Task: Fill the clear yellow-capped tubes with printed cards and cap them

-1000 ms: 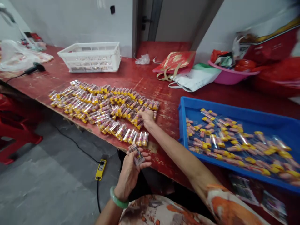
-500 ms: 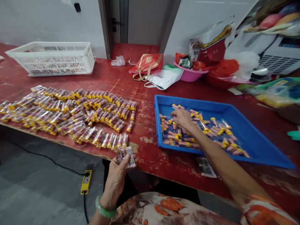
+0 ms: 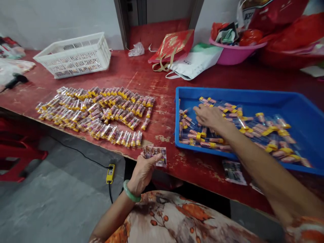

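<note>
My left hand (image 3: 143, 168), with a green bangle on the wrist, pinches a few small printed picture cards (image 3: 162, 158) at the table's front edge. My right hand (image 3: 209, 117) is down in the blue tray (image 3: 255, 92), over clear tubes with yellow caps and pinkish contents (image 3: 273, 141). Its fingers are curled downward; the fingertips and anything between them are hidden. Left of the tray, rows of wrapped tubes with yellow ends (image 3: 111, 111) lie close together. Their front row is just beyond my left hand.
A white plastic basket (image 3: 76, 59) stands at the back left. Bags (image 3: 199, 60) and a pink basin (image 3: 235, 54) lie behind the tray. A dark packet (image 3: 234, 172) rests before it. A yellow power strip (image 3: 110, 173) and red stool (image 3: 22, 152) are on the floor.
The view has shifted, so the table's things sit differently in the picture. My right hand remains in the tray, its fingers lower among the tubes. The cards in my left hand show more of their face.
</note>
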Demonstrator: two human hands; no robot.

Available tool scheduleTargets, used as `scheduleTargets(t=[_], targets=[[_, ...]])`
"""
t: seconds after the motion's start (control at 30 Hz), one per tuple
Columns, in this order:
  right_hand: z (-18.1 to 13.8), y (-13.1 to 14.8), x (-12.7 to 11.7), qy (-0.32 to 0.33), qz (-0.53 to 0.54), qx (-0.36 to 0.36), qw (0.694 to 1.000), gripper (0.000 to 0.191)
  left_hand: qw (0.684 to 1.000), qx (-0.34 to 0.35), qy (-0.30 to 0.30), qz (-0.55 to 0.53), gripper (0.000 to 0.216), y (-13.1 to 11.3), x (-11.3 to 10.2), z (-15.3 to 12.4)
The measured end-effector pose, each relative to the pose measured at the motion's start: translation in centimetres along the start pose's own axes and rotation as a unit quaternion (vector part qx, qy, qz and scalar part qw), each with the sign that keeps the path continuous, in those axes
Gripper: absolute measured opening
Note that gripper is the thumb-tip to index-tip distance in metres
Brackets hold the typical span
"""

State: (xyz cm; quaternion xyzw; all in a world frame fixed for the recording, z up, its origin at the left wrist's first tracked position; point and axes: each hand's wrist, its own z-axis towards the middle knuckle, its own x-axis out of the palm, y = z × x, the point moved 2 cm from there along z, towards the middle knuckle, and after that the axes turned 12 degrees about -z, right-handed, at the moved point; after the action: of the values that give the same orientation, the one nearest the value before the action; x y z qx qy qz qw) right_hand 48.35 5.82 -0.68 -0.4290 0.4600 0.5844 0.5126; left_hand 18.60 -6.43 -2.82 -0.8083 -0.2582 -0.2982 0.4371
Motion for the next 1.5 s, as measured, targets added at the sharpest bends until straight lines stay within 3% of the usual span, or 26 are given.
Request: scheduleTargets(t=[0.1, 0.17, 0.23, 0.27, 0.3, 0.37, 0.5, 0.63, 0.77, 0.93, 1.03, 1.13, 1.23, 1.33, 1.5], targets=[[-4.5, 2.0, -2.8, -0.096, 0.048, 0.052, 0.993, 0.019, 1.0, -0.016, -0.025, 0.006, 0.036, 0.3, 0.2, 0.1], [-8.3, 4.6, -4.0, -0.106, 0.141, 0.071, 0.982, 0.017, 0.999, -0.013, -0.031, 0.012, 0.038, 0.5, 0.3, 0.2], [-11.9, 7.5, -4.1, -0.046, 0.424, 0.12, 0.896, 0.016, 0.999, 0.004, -0.03, 0.009, 0.038, 0.7, 0.3, 0.4], [-13.4, 9.1, -3.7, -0.008, 0.51, 0.149, 0.847, 0.017, 0.999, 0.012, -0.031, 0.008, 0.038, 0.8, 0.3, 0.5], [-14.6, 10.6, -3.2, 0.031, 0.568, 0.178, 0.803, 0.018, 0.999, 0.017, -0.03, 0.01, 0.038, 0.8, 0.2, 0.5], [-16.1, 13.3, -1.8, 0.104, 0.597, 0.216, 0.766, 0.02, 0.999, 0.021, -0.029, 0.018, 0.035, 0.9, 0.1, 0.4], [-16.2, 16.3, 0.2, 0.19, 0.549, 0.211, 0.786, 0.024, 1.0, 0.015, -0.002, 0.013, 0.029, 1.0, -0.3, -0.2], [-14.8, 16.8, 0.5, 0.2, 0.504, 0.179, 0.821, 0.02, 1.0, -0.009, 0.016, -0.008, 0.031, 0.9, -0.8, -0.8], [-13.5, 16.9, 0.5, 0.264, 0.461, 0.121, 0.839, 0.017, 0.999, -0.032, -0.004, 0.001, 0.034, 0.8, -1.6, -1.0], [-13.4, 16.2, -0.5, 0.224, 0.432, 0.097, 0.868, 0.021, 1.0, 0.003, -0.022, -0.005, 0.041, 0.3, -2.2, -1.1], [-14.7, 15.2, -1.2, 0.176, 0.48, 0.146, 0.847, 0.022, 0.999, 0.024, -0.015, -0.022, 0.037, 0.0, -2.2, -1.2], [-16.5, 14.4, -1.0, 0.176, 0.575, 0.218, 0.768, 0.026, 0.999, 0.011, 0.001, -0.033, 0.034, 0.0, -2.0, -1.5], [-17.7, 14.2, -0.7, 0.169, 0.649, 0.234, 0.704, 0.028, 0.999, -0.008, 0.02, -0.039, 0.036, 0.1, -1.6, -1.8], [-18.3, 14.1, -0.9, 0.134, 0.662, 0.214, 0.706, 0.022, 1.0, -0.007, 0.012, -0.027, 0.034, 0.3, -1.3, -1.8], [-19.4, 13.8, -1.6, 0.056, 0.644, 0.149, 0.748, 0.018, 0.998, 0.046, -0.033, -0.016, 0.037, 0.2, -1.1, -1.5]])
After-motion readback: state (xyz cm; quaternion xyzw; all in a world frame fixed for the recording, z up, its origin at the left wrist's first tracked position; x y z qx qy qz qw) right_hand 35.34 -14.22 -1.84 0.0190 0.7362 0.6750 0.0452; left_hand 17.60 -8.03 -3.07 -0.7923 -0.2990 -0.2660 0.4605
